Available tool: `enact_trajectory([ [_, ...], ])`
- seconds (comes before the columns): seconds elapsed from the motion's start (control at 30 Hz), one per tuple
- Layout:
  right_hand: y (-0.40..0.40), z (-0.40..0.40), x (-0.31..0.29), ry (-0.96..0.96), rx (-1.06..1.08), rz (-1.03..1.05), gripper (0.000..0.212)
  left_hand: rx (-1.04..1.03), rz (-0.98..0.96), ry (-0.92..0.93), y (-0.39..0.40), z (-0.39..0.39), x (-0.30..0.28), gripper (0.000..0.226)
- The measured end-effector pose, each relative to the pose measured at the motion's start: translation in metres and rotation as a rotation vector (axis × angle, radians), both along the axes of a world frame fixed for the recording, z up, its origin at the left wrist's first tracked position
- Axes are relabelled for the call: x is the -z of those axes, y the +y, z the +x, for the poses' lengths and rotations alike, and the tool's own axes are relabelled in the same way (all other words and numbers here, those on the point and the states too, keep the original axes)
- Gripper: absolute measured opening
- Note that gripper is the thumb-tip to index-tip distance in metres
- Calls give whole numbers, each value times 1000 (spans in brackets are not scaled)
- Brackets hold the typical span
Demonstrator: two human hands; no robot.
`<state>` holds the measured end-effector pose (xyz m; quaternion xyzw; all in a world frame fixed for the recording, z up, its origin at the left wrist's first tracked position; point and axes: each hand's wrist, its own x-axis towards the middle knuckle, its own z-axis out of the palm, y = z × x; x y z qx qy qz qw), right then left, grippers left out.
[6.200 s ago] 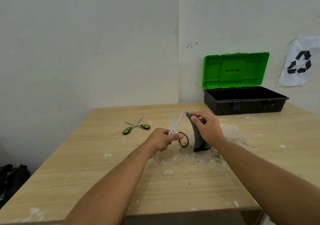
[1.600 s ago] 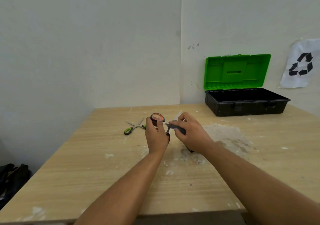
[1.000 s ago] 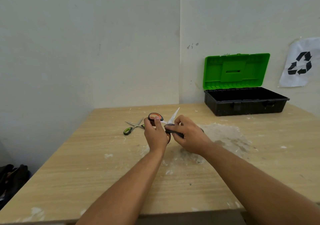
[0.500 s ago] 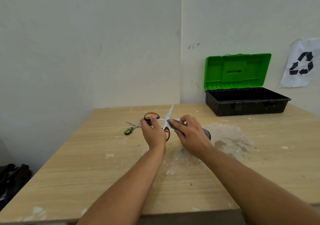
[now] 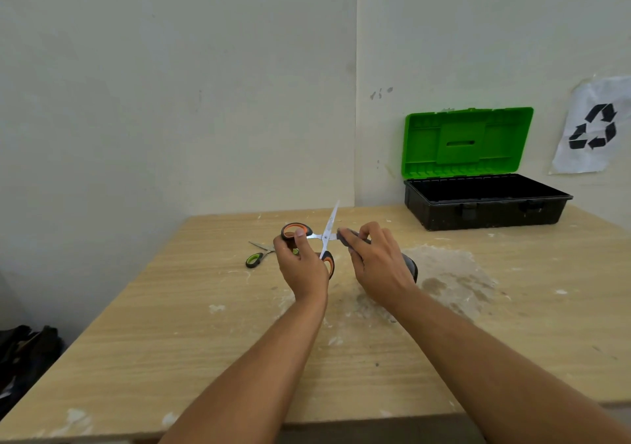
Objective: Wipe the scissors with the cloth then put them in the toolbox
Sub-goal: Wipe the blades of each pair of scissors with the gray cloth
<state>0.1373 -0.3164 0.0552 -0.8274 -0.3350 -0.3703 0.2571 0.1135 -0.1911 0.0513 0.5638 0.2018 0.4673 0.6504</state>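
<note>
Orange-handled scissors (image 5: 324, 238) blades splayed | left hand (image 5: 304, 269) grip clasps handles | right hand (image 5: 379, 266) pinches cloth (image 5: 409, 266)

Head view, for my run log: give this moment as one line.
stage: wiping | left hand: holds orange-handled scissors, blades open | right hand: grey cloth on one blade | toolbox: open | green-handled scissors: on table

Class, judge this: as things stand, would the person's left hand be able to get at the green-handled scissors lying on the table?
Probably not yet: the left hand grips the orange-handled scissors. The green-handled scissors lie just beyond it on the table, nothing covering them.
</note>
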Motion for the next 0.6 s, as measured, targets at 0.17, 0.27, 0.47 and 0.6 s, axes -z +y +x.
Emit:
enact_trajectory([
  [0.17,-10,6,1,20,71,17,43,-28,10,-34,2,-2,-3,14],
  [0.27,-18,15,4,70,105,18,39,-24,-7,-20,4,-2,-5,15],
  [0.47,-34,26,13,302,97,287,32,-43,26,2,11,0,-13,19],
  [0.6,-37,20,2,241,55,502,33,8,48,48,18,3,-8,15],
])
